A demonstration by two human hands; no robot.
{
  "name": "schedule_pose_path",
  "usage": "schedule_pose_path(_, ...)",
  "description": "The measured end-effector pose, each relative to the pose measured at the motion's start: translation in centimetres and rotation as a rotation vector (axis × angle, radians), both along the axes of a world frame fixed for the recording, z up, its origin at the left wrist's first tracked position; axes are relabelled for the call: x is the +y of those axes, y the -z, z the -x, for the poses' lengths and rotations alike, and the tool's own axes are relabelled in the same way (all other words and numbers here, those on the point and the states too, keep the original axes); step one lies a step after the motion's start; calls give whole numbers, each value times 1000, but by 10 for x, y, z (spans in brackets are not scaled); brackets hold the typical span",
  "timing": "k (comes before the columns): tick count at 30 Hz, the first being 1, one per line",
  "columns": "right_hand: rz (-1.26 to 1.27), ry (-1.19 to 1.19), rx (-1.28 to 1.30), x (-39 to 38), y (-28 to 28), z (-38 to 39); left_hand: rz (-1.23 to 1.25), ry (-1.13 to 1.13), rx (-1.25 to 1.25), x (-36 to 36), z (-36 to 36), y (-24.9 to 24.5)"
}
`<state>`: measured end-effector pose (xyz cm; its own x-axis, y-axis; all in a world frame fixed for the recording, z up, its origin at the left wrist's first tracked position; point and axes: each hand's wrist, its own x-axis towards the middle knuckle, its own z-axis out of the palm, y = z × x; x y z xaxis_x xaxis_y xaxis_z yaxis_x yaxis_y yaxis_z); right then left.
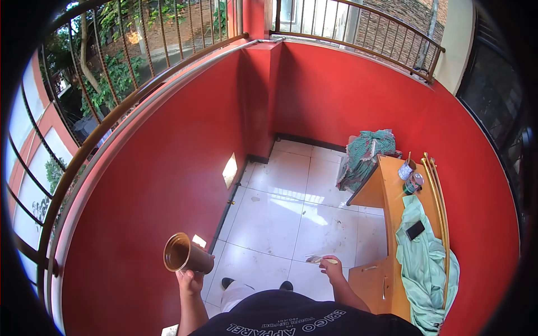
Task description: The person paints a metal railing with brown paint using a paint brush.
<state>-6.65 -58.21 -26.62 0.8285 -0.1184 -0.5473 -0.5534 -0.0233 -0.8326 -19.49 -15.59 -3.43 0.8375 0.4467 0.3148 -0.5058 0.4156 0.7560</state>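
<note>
At the lower left, my left hand (pixel 191 281) is closed round the lower part of a brown cup (pixel 196 259), which is tilted with its open rim facing the camera. Brown colour coats the inside of the cup. My right hand (pixel 332 267), right of centre, grips a small paintbrush (pixel 320 260) by its pale handle, with the bristles pointing left. The brush is above the tiled floor (pixel 274 224), apart from the cup.
A wooden desk (pixel 394 213) at right bears a green cloth (pixel 417 263), a phone (pixel 415 230), cans (pixel 413 183) and long poles (pixel 439 207). Behind it lies a checked cloth (pixel 367 151). Red walls (pixel 157 173) and a metal railing (pixel 134 95) surround the floor.
</note>
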Motion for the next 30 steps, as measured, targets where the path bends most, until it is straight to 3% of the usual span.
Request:
schedule_pose_path(6,-233,75,-101,21,-58,15,-1,-34,92,24,28,24)
schedule_pose_path(12,-447,189,-214,78,-96,34,-3,-141,104,63,52,-6)
schedule_pose_path(16,-625,257,-105,138,-96,44,10,-34,155,119,96,25)
schedule_pose_path(19,-712,283,-1,192,-93,48,-79,-15,112,140,117,6)
schedule_pose_path(28,-708,4,-32,321,-155,54,-371,-57,225,204,145,18)
schedule_pose_path(30,-685,-43,-45,336,-175,58,-310,-113,187,207,141,17)
